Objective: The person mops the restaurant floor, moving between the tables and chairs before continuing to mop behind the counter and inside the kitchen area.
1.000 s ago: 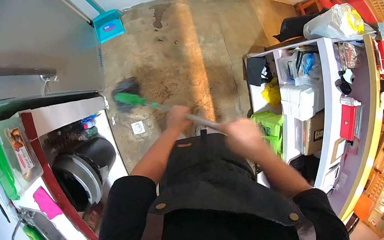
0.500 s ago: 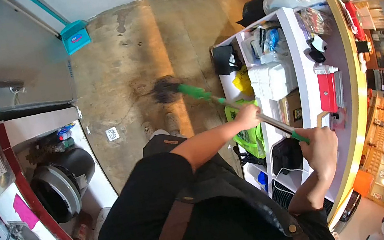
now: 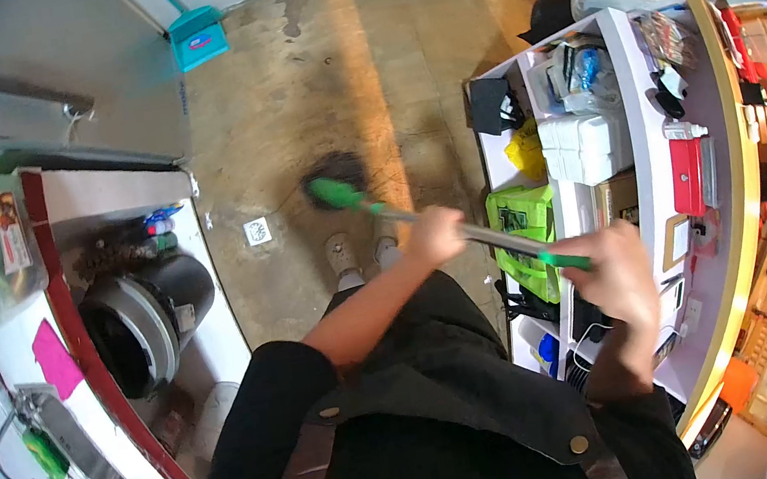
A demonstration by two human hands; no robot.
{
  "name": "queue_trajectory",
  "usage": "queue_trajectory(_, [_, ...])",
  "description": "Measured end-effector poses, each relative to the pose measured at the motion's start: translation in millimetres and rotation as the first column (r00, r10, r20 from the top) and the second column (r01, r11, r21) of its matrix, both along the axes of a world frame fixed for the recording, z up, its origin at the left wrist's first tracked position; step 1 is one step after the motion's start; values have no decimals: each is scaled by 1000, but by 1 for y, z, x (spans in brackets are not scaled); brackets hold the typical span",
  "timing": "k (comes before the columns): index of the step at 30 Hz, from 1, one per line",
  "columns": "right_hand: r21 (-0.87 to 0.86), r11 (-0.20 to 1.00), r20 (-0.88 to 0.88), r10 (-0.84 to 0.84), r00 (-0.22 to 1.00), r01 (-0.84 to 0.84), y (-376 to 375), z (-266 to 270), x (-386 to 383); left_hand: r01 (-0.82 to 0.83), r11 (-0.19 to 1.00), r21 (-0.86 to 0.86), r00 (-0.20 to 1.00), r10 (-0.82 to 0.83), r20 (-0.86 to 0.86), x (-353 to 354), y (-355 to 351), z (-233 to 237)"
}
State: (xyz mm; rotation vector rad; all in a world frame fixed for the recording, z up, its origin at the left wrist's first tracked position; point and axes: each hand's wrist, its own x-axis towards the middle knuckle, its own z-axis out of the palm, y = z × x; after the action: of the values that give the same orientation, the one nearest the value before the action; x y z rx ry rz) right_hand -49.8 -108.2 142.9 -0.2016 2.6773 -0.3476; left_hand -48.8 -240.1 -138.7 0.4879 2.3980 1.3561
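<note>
I hold a broom with a green head and a grey metal handle (image 3: pixel 495 236). My left hand (image 3: pixel 433 234) grips the handle partway down. My right hand (image 3: pixel 616 274) grips the green end of the handle near the white shelf unit. The dark bristles (image 3: pixel 334 175) rest on the concrete floor (image 3: pixel 280 105), just ahead of my two shoes (image 3: pixel 360 251). A black apron covers my front.
A teal dustpan (image 3: pixel 198 39) leans at the far wall. White shelves (image 3: pixel 581 145) packed with boxes and a green crate (image 3: pixel 525 226) stand at right. A black bin (image 3: pixel 148 314) sits under the counter at left, beside a sink (image 3: pixel 55 457).
The broom swept right and then back toward the middle of the floor. My right hand moved out toward the shelves; the view swung with my head.
</note>
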Motion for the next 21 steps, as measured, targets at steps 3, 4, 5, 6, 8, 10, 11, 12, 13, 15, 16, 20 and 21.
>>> queue_trajectory(3, [-64,983,28,176,984,-174,-39,-84,3,-137,991,-4,975,134,-175,24,-91,-41])
queue_trajectory(4, [-52,966,22,254,967,-253,-54,-118,12,-175,973,-151,969,143,-202,38,-116,-99])
queue_trajectory(5, [13,957,212,281,936,-291,-83,-144,18,-129,969,-210,983,98,-152,44,-148,-110])
queue_trajectory(6, [-25,948,211,316,925,-318,-101,-176,31,-78,962,-263,994,53,-99,45,-165,-113])
queue_trajectory(8, [-52,933,202,359,911,-356,-89,-193,39,-8,900,-436,999,-15,-48,40,-154,-107])
queue_trajectory(10, [-8,966,142,255,956,-257,-29,-180,43,32,862,-506,995,-74,-63,51,-107,-120])
queue_trajectory(11, [122,966,238,194,952,-227,-8,-150,38,-3,909,-417,983,-75,-170,49,-61,-136])
queue_trajectory(12, [153,982,240,68,968,-107,31,-146,48,-26,928,-373,995,-10,-94,52,-15,-140])
queue_trajectory(13, [88,995,148,26,989,-39,74,-134,61,-31,991,-128,989,12,-146,49,21,-96])
queue_trajectory(15, [324,941,89,-134,987,98,112,-62,71,120,991,-57,985,-126,-118,47,110,-67])
queue_trajectory(16, [328,936,50,-149,988,125,129,-35,78,127,991,37,991,-125,-54,55,150,-52])
queue_trajectory(20, [456,828,-162,-282,945,326,132,30,108,323,899,296,945,-324,-47,66,254,-2])
queue_trajectory(21, [490,798,-196,-291,936,351,125,30,111,342,887,311,928,-371,40,62,263,1])
